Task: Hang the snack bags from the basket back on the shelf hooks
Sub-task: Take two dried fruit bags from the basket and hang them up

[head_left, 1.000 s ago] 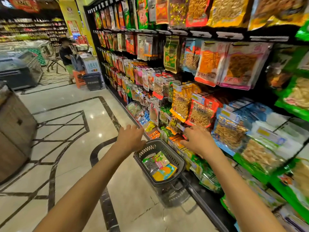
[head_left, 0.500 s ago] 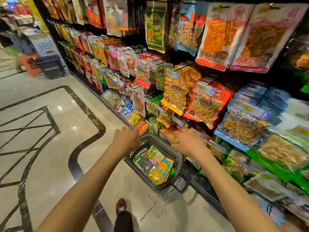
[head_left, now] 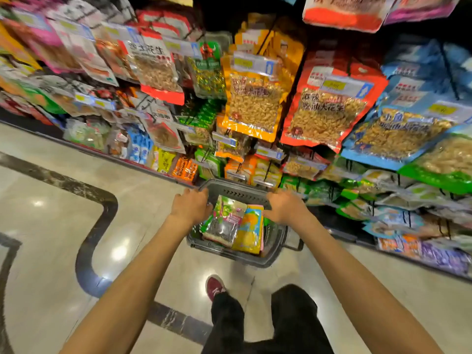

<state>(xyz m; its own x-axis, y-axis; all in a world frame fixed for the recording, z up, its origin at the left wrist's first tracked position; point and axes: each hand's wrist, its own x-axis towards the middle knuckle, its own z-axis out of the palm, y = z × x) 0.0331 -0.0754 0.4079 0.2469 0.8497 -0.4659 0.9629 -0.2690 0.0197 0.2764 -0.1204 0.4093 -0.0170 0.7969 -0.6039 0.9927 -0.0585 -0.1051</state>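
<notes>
Head view: my left hand and right hand grip the basket rim, fingers curled; snack bags lie between them, hanging packets beyond my knuckles.

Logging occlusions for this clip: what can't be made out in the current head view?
All head view:
- How many snack bags the basket holds: the green bag and yellow bag on top cover the rest.
- Any free shelf hook: hidden behind the hung bags and smeared by motion blur.
- Red-and-white bag: cut off by the top edge.
- Fingertips of the left hand and right hand gripping the basket rim: hidden by the hands' backs.
</notes>
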